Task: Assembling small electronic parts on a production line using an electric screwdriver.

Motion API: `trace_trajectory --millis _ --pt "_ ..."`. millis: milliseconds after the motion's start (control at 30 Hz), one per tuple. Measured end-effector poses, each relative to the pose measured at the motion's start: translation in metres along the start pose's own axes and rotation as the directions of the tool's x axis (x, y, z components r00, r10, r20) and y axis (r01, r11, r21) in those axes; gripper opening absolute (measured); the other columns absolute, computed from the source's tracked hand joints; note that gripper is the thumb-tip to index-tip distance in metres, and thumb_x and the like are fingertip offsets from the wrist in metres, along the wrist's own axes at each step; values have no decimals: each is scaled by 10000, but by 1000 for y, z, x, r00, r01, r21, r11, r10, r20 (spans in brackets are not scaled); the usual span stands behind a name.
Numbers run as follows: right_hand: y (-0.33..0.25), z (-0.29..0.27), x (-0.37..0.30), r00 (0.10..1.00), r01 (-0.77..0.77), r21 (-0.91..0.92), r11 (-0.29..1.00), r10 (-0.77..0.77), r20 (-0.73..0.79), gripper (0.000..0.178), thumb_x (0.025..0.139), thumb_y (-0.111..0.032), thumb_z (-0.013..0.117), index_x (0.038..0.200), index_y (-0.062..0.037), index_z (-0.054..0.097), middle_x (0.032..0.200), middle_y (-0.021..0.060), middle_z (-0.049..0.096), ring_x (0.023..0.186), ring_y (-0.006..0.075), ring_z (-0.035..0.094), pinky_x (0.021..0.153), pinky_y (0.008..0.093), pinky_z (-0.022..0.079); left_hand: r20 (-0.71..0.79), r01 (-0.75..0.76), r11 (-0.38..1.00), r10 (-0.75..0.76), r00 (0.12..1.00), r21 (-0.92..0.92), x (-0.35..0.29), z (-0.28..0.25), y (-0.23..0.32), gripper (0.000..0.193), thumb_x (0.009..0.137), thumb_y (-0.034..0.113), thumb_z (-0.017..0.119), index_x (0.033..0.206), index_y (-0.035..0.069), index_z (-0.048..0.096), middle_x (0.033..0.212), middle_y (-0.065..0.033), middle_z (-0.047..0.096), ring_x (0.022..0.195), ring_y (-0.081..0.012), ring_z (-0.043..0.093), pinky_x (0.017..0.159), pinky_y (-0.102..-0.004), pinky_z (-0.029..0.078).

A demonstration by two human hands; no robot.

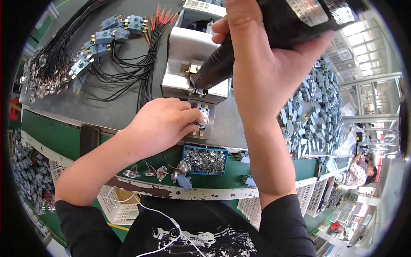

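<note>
My right hand [259, 81] is wrapped round a black power screwdriver [224, 58], tilted so its nose points down and to the left. The nose reaches the front of a white box-shaped screw feeder [177, 83]; whether the tip touches a screw is too small to tell. Below the feeder, my left hand [165, 120] is closed, thumb and fingertips pinching a small round silver part [202, 122]. That part sits over a blue-grey switch with brass terminals in a metal fixture [209, 132]. The fingers hide some of it.
A blue tray [206, 172] of small metal pieces stands near the front edge. Wired metal discs [149, 172] lie beside it. Black wire bundles [128, 64] and several switches [102, 37] cover the left. A large switch pile [314, 107] is at right. Another person [358, 174] is farther off.
</note>
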State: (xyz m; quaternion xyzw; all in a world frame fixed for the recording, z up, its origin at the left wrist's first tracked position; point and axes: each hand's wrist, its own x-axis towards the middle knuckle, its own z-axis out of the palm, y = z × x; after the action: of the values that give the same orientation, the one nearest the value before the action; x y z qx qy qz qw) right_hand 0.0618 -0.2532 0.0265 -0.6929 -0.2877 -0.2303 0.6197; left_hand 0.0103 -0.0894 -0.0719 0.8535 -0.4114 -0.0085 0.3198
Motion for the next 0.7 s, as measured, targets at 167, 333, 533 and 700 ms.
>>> trace_trajectory --millis 167,333,533,700 --pt "-5 -4 -14 1000 -18 26 1000 17 15 388 942 -90 775 1237 11 544 1050 121 682 813 171 707 681 295 571 -12 -37 999 38 999 30 2 0 2 156 907 216 734 1017 114 691 845 -55 649 862 -289 671 757 -436 537" --pt "-2 -10 -20 1000 -31 43 999 31 4 354 950 -84 765 1217 20 557 1036 125 690 803 176 710 679 301 576 -67 -35 999 34 997 -19 -3 7 -7 164 911 216 734 1030 116 684 827 -60 652 835 -294 670 738 -441 530" --pt "-14 -37 -39 999 -47 39 998 48 -12 315 958 -76 752 1194 30 573 1019 129 698 792 182 713 677 310 581 -41 -9 1000 7 999 -30 -1 4 -1 175 900 201 748 1038 112 687 825 -64 657 816 -300 670 725 -443 529" --pt "-9 -38 -42 998 -44 42 998 45 -34 282 966 -70 742 1174 39 585 1005 133 706 783 187 716 676 317 585 -27 12 1000 -13 1000 -25 -1 5 -2 168 901 196 746 1039 118 689 832 -64 656 816 -301 670 725 -446 529"
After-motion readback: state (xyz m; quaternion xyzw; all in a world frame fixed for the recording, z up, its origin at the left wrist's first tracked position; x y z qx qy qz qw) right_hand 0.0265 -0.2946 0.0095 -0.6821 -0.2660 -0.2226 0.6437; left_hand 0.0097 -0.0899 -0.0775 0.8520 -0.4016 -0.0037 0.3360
